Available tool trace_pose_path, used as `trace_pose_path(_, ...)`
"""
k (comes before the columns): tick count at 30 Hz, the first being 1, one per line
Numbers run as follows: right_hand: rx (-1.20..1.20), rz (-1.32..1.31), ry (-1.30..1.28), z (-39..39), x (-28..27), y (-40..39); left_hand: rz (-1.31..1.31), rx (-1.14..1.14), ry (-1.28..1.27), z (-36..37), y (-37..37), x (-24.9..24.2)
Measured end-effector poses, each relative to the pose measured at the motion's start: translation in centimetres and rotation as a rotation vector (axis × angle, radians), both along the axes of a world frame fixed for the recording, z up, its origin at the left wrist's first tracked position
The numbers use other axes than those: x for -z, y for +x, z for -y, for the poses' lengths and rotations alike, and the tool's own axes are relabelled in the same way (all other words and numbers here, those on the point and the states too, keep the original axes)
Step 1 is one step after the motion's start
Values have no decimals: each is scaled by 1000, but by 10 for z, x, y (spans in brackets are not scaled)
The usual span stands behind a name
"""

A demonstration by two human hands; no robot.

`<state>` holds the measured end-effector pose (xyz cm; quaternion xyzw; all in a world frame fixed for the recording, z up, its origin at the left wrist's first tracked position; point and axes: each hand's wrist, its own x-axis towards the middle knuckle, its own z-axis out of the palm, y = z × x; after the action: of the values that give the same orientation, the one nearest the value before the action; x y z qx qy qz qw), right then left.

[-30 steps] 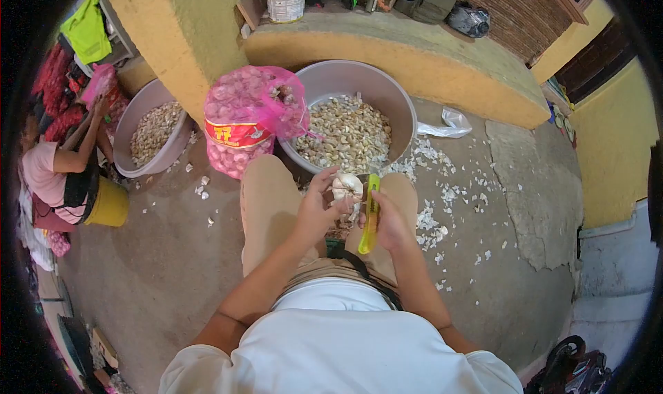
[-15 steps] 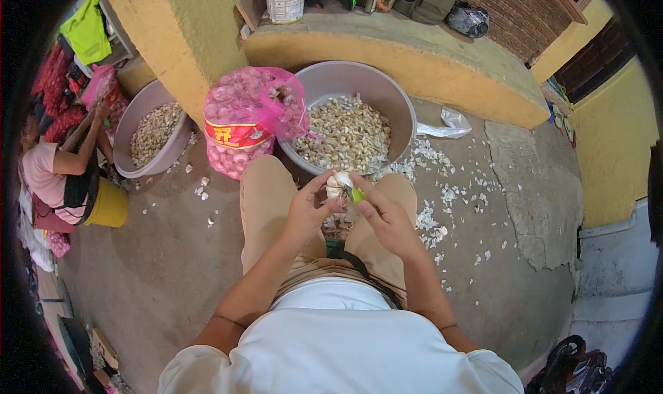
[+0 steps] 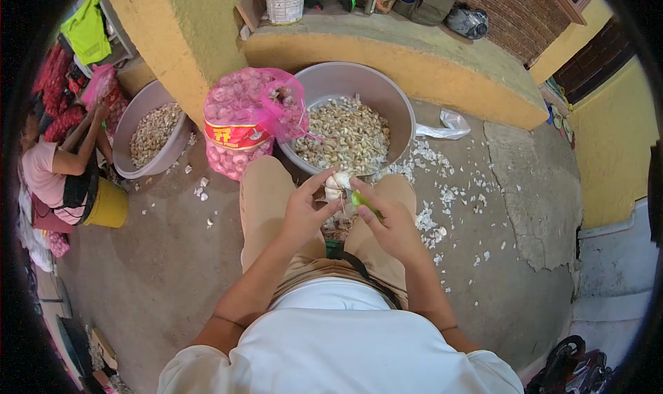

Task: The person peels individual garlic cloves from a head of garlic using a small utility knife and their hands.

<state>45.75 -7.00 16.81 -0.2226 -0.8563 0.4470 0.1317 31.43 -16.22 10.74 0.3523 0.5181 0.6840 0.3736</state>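
Observation:
My left hand (image 3: pixel 306 207) grips a white garlic bulb (image 3: pixel 334 187) between thumb and fingers, above the gap between my knees. Close beside it, my right hand (image 3: pixel 388 221) is closed on a small tool with a bright green handle (image 3: pixel 358 199); its working end is too small to make out. The right fingertips touch the bulb's right side. Just beyond my hands stands a wide grey tub (image 3: pixel 407 118) with many loose garlic cloves (image 3: pixel 345 131) in it. Below the hands, partly hidden between my legs, lie garlic pieces and skins (image 3: pixel 338 225).
A pink mesh sack of garlic (image 3: pixel 235 100) leans by the tub. White peelings (image 3: pixel 442 180) litter the floor to the right. At left, a person (image 3: pixel 59 162) sits near another tub of cloves (image 3: pixel 181 142) and a yellow bucket (image 3: pixel 109 202). A yellow ledge (image 3: pixel 387 59) runs behind.
The garlic bulb has turned slightly, showing more of its white side. My right hand and the green handle have shifted a little, with the handle now more visible.

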Motion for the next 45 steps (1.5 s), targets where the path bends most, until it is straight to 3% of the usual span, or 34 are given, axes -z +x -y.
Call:
trace_pose_path(9,13,111,30,1,2,0,-185,-60,-13,2,1,-5)
trace_pose_path(24,29,-56,184,2,16,1,-254,-114,-6,1,3,-4)
trace_pose_path(30,26,-77,174,2,17,1,-274,-125,-9,2,3,-5)
trace_pose_path(33,31,75,72,4,3,1,-288,-130,-10,2,4,-5)
trace_pose_path(45,39,59,68,5,7,1,-360,-144,-22,4,4,-7)
